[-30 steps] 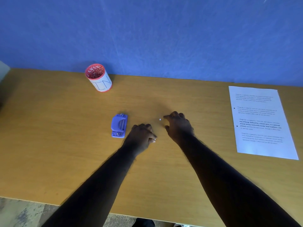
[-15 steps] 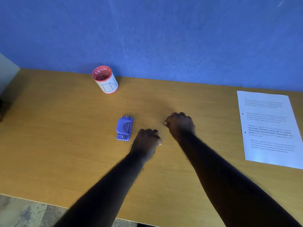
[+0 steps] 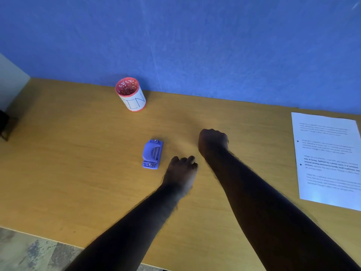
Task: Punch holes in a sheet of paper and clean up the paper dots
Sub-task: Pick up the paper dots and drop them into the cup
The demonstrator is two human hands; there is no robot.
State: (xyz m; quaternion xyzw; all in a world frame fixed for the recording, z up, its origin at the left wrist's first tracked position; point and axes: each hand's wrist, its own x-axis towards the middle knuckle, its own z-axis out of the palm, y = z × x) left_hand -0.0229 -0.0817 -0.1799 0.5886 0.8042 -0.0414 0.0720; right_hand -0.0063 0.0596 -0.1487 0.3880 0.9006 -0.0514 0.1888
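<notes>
Keeping both fists curled shut, the right hand (image 3: 213, 141) and left hand (image 3: 182, 170) just beside the purple hole punch (image 3: 152, 154), I am guessing they are hiding tiny paper dots, so I am carrying them gently toward the red cup (image 3: 131, 94) beyond the punch, while the sheet of paper (image 3: 328, 159) is lying far off.

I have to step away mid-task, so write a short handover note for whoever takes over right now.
Left hand: curled on the table beside the hole punch; contents not visible.
Right hand: closed in a fist, contents hidden.
Sheet of paper lies at the right, two holes punched.
Cup stands by the wall.
No loose dots visible.
Left: empty both hands into the cup, probably.
</notes>
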